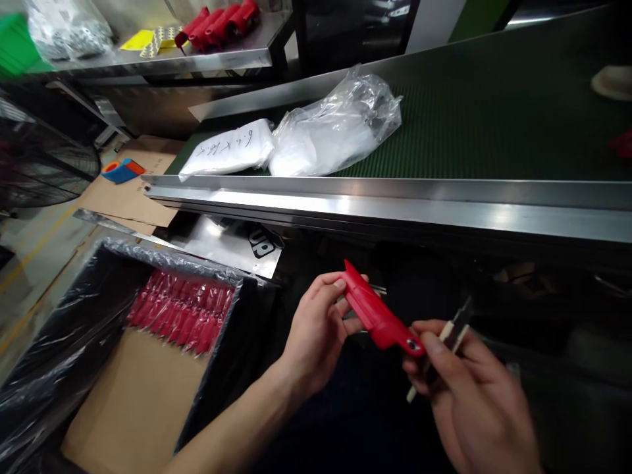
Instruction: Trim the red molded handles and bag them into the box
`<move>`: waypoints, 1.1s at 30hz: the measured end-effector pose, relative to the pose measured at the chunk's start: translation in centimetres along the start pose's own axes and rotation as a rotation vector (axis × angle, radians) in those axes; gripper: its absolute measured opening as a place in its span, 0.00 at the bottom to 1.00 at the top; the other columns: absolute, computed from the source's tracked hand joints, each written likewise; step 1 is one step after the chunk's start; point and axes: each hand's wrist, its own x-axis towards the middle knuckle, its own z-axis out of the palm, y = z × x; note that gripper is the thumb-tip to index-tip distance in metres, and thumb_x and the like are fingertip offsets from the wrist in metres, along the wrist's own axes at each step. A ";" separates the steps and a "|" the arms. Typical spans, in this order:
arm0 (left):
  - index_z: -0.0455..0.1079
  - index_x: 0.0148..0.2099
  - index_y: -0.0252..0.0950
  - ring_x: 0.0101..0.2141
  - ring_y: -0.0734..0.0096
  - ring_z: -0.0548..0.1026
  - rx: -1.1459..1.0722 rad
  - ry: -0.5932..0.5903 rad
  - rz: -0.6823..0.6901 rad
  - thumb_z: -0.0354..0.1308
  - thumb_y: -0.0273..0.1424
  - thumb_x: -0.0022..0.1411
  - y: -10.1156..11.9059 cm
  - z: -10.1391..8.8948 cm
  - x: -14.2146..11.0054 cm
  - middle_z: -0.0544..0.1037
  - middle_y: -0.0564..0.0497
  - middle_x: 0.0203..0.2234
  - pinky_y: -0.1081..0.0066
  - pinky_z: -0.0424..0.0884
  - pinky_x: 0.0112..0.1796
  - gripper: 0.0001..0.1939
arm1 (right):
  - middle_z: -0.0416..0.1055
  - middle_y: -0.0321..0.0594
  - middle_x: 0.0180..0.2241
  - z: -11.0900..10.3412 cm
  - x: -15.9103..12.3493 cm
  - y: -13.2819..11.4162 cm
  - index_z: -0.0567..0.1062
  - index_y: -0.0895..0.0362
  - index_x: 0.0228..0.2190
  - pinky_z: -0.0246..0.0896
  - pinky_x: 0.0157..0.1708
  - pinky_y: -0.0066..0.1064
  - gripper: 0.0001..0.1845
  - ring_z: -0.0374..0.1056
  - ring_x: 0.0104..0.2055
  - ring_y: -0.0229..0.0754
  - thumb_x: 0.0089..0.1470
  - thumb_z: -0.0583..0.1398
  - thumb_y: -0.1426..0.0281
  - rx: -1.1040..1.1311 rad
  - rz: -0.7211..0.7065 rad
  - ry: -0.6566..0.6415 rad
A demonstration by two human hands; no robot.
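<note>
A long red plastic part (378,311), with a small hole near its lower right end, is held up in front of me. My left hand (320,326) grips its upper left end between thumb and fingers. At the lower right end, the thumb and fingers of my right hand (469,388) touch the part. That same hand also holds a utility knife (449,339) with a pale handle, its dark blade pointing up and away from the red part. Part of the knife is hidden behind my fingers.
A plastic-lined box (143,388) at lower left holds several bagged red parts (182,309) on cardboard. Ahead runs a green conveyor belt (469,125) with a metal edge, bearing a white packet (227,150) and a clear bag (340,125). Red parts (220,26) lie on a metal bench.
</note>
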 end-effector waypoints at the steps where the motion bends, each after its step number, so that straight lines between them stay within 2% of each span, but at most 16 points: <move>1: 0.67 0.43 0.33 0.41 0.61 0.77 -0.024 0.006 -0.033 0.55 0.33 0.65 0.1 0.0 0.0 0.75 0.41 0.47 0.68 0.76 0.36 0.08 | 0.75 0.40 0.31 -0.3 0.0 0.1 0.78 0.54 0.37 0.66 0.21 0.23 0.14 0.71 0.25 0.37 0.51 0.66 0.59 -0.114 -0.087 -0.038; 4: 0.66 0.44 0.35 0.36 0.66 0.77 -0.070 0.039 -0.093 0.56 0.35 0.65 0.3 0.1 0.0 0.75 0.43 0.45 0.70 0.75 0.34 0.09 | 0.77 0.37 0.35 -1.6 0.4 0.1 0.77 0.49 0.46 0.70 0.27 0.21 0.15 0.73 0.29 0.35 0.57 0.62 0.61 -0.407 -0.311 -0.151; 6: 0.65 0.44 0.36 0.31 0.71 0.74 -0.062 0.031 -0.089 0.57 0.34 0.64 0.3 0.2 -0.2 0.75 0.46 0.42 0.74 0.73 0.29 0.09 | 0.77 0.34 0.37 -2.3 0.9 -0.2 0.73 0.44 0.52 0.70 0.29 0.18 0.18 0.73 0.30 0.32 0.60 0.60 0.63 -0.492 -0.408 -0.144; 10: 0.62 0.43 0.36 0.24 0.77 0.70 -0.044 -0.100 -0.054 0.53 0.33 0.65 0.2 0.2 -0.7 0.74 0.48 0.35 0.79 0.66 0.23 0.07 | 0.75 0.30 0.40 -2.6 1.8 -1.6 0.72 0.41 0.54 0.69 0.37 0.17 0.19 0.72 0.35 0.30 0.61 0.60 0.66 -0.643 -0.615 -0.111; 15: 0.59 0.43 0.37 0.18 0.76 0.70 0.041 -0.294 -0.026 0.49 0.37 0.66 -0.2 0.2 -1.5 0.76 0.46 0.36 0.80 0.62 0.16 0.09 | 0.73 0.33 0.47 -1.6 2.6 -3.9 0.75 0.47 0.50 0.66 0.45 0.27 0.19 0.70 0.47 0.37 0.60 0.58 0.75 -0.829 -0.958 -0.190; 18: 0.59 0.43 0.37 0.19 0.75 0.70 0.084 -0.319 -0.014 0.50 0.39 0.66 -0.3 0.2 -1.9 0.76 0.44 0.36 0.81 0.61 0.15 0.11 | 0.72 0.37 0.47 -1.3 3.0 -4.9 0.73 0.53 0.52 0.65 0.49 0.32 0.22 0.70 0.48 0.39 0.58 0.58 0.80 -0.866 -1.106 -0.305; 28: 0.61 0.41 0.35 0.19 0.78 0.69 0.100 -0.310 0.053 0.52 0.38 0.64 -0.3 0.2 -2.5 0.76 0.45 0.35 0.82 0.62 0.17 0.11 | 0.73 0.40 0.48 -0.7 2.9 -5.4 0.73 0.55 0.51 0.65 0.47 0.38 0.22 0.69 0.47 0.42 0.56 0.59 0.80 -0.946 -1.181 -0.311; 33: 0.61 0.41 0.34 0.19 0.78 0.68 0.092 -0.305 0.059 0.51 0.38 0.64 -0.3 0.3 -2.7 0.76 0.45 0.35 0.81 0.62 0.17 0.11 | 0.73 0.40 0.48 -0.6 3.2 -5.2 0.74 0.56 0.51 0.63 0.50 0.39 0.21 0.68 0.49 0.42 0.56 0.59 0.80 -0.956 -1.189 -0.317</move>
